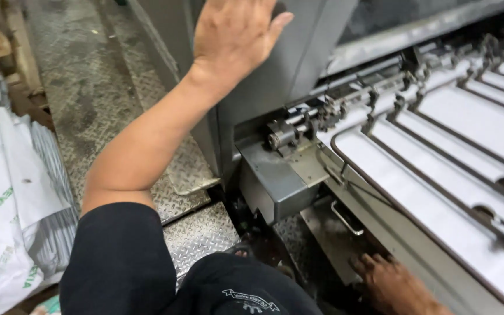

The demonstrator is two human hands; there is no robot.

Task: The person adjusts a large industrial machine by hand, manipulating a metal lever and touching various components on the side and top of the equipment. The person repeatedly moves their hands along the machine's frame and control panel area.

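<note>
Left hand (233, 32): open, fingers spread flat against smooth grey metal machine panel (287, 64), top centre of frame.
Right hand (389, 286): fingers loosely open, low at bottom right, near dark underside of machine frame.
White paper sheets (438, 198): flat, smooth, under thin dark metal rods, right side.
Floor (88, 87): embossed diamond-pattern steel plate, upper left.
Printed white sacks (1, 192): crumpled, left edge.

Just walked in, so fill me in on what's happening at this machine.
A person leans over a grey sheet-fed machine. The left hand lies flat and open against the upright grey side panel, holding nothing. The right hand reaches low into the dark gap beneath the machine's edge, fingers spread; whether it grips anything cannot be told. White paper sheets lie under metal guide rods on the right. White sacks sit on the left, beside the diamond-plate floor.
</note>
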